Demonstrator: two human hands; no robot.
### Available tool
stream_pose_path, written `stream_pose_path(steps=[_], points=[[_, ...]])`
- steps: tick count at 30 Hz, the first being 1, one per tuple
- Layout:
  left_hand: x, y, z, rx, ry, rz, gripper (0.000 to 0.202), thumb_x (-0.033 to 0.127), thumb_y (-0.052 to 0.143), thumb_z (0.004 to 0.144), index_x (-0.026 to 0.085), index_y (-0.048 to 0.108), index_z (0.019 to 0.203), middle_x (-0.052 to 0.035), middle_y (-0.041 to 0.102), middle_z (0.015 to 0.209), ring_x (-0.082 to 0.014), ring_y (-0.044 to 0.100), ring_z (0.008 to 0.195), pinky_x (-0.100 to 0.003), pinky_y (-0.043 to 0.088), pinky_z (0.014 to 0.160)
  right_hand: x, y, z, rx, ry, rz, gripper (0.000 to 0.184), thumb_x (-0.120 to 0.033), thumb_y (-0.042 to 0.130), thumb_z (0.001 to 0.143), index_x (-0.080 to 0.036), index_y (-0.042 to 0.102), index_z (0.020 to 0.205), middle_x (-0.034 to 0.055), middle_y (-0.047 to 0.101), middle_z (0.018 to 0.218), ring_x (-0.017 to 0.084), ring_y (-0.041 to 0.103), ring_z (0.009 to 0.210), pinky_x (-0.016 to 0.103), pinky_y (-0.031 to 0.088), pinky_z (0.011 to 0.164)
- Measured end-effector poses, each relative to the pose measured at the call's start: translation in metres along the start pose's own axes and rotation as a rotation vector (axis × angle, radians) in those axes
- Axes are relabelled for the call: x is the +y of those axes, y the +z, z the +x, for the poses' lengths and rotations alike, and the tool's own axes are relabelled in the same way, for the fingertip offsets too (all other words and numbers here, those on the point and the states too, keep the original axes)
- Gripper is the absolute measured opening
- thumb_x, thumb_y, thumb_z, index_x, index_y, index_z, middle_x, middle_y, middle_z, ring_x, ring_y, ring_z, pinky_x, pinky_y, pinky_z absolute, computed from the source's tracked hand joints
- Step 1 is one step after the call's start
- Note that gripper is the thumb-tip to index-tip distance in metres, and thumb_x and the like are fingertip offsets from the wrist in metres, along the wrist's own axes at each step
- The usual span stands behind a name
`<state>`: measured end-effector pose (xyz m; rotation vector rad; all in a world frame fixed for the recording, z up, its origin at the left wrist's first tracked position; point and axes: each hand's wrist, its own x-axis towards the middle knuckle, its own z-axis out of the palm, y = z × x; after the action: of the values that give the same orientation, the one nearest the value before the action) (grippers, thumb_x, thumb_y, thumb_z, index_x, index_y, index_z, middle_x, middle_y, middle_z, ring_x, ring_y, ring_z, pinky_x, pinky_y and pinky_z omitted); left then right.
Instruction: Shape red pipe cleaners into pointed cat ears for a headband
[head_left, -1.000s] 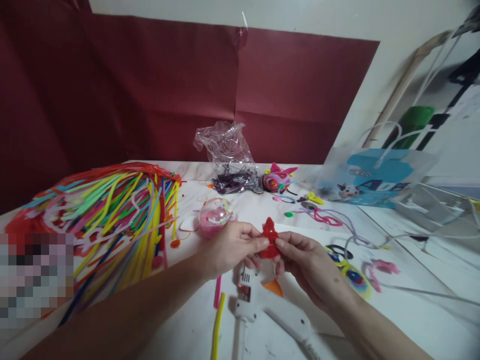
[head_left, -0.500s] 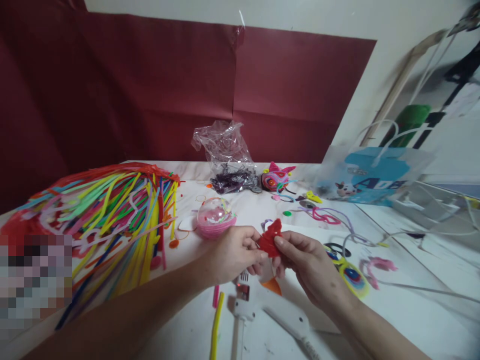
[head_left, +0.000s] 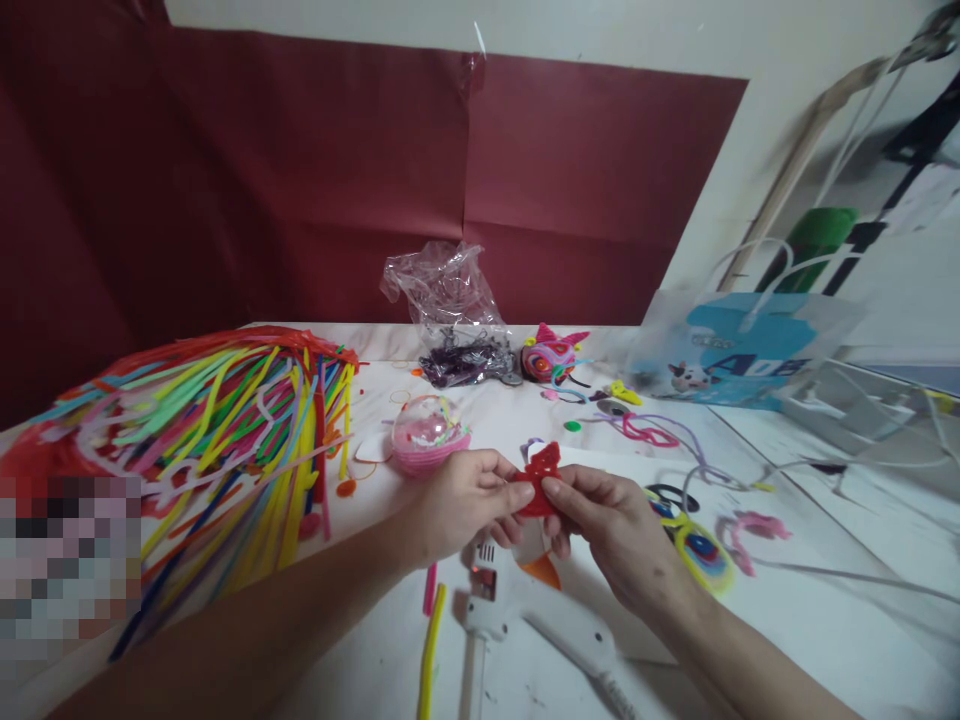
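Note:
Between both hands is a small red fuzzy piece (head_left: pixel 541 480), which looks like bent pipe cleaner; it narrows toward its top. My left hand (head_left: pixel 474 500) pinches its left side with thumb and fingers. From the other side, my right hand (head_left: pixel 600 505) grips it, thumb in front. Part of the piece is hidden behind the fingers. Just below the hands lies a white glue gun (head_left: pixel 566 630), an orange piece (head_left: pixel 543 571) near it. A clear ball with a pink coiled base (head_left: pixel 430 440) stands beyond my left hand.
A large heap of coloured pipe cleaners (head_left: pixel 225 420) covers the left side. At the back are a clear plastic bag (head_left: pixel 446 290) and a pink eared figure (head_left: pixel 553 357). Yellow-rimmed eye shapes (head_left: pixel 701 548), cords (head_left: pixel 649 432) and a carrier bag (head_left: pixel 739 350) occupy the right.
My left thumb has moved onto the front of the red piece, close to my right thumb. The piece sits slightly lower and more of it is covered.

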<state>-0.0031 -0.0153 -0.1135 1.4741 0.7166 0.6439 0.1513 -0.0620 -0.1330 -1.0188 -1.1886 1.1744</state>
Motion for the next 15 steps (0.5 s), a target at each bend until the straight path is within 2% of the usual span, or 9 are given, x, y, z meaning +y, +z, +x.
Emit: stream_pose_path(steps=[2,6,9,12,15], points=[[-0.0008,-0.0015,-0.0001,-0.023,0.003,-0.001,0.033,0.041,0.063,0.069,0.012,0.052,0.081,-0.0013,0.059,0.059,-0.0115,0.057,0.05,-0.023,0.045,0.049,0.0002,-0.0004,0.0003,0.009,-0.002,-0.006,0.028,-0.037,0.065,0.072,-0.014,0.062,0.057,0.0001,0.059,0.046,0.01,0.049,0.038,0.022,0.039,0.04],[-0.003,-0.001,-0.0002,-0.029,0.039,0.02,0.039,0.026,0.069,0.062,0.015,0.05,0.095,0.0027,0.057,0.06,-0.0107,0.056,0.051,-0.024,0.045,0.052,0.0005,-0.001,0.0004,0.01,0.0,-0.018,0.029,-0.038,0.065,0.073,-0.014,0.061,0.056,0.0002,0.06,0.045,0.01,0.05,0.039,0.022,0.04,0.041],[-0.0044,0.0014,-0.0002,0.001,0.054,0.025,0.032,0.02,0.066,0.064,0.015,0.051,0.092,0.0039,0.056,0.057,-0.0106,0.056,0.05,-0.024,0.045,0.052,0.0005,0.0001,0.0003,-0.014,0.003,-0.027,0.028,-0.038,0.065,0.072,-0.014,0.062,0.057,0.001,0.061,0.046,0.01,0.05,0.039,0.022,0.04,0.041],[-0.0053,0.0028,0.0001,0.023,0.047,0.023,0.024,0.021,0.064,0.066,0.013,0.053,0.086,0.0037,0.055,0.054,-0.0103,0.055,0.047,-0.023,0.045,0.05,0.0003,0.0016,0.0,-0.034,0.007,-0.034,0.028,-0.037,0.065,0.073,-0.013,0.062,0.057,0.001,0.06,0.046,0.01,0.05,0.039,0.021,0.04,0.041],[-0.0052,0.002,0.0012,0.034,0.043,0.0,0.024,0.029,0.063,0.069,0.014,0.052,0.084,0.003,0.056,0.052,-0.0102,0.054,0.043,-0.023,0.045,0.047,-0.0011,0.0024,-0.0004,-0.063,0.013,-0.03,0.031,-0.04,0.061,0.076,-0.014,0.061,0.059,0.0015,0.061,0.048,0.011,0.052,0.041,0.023,0.041,0.043]])
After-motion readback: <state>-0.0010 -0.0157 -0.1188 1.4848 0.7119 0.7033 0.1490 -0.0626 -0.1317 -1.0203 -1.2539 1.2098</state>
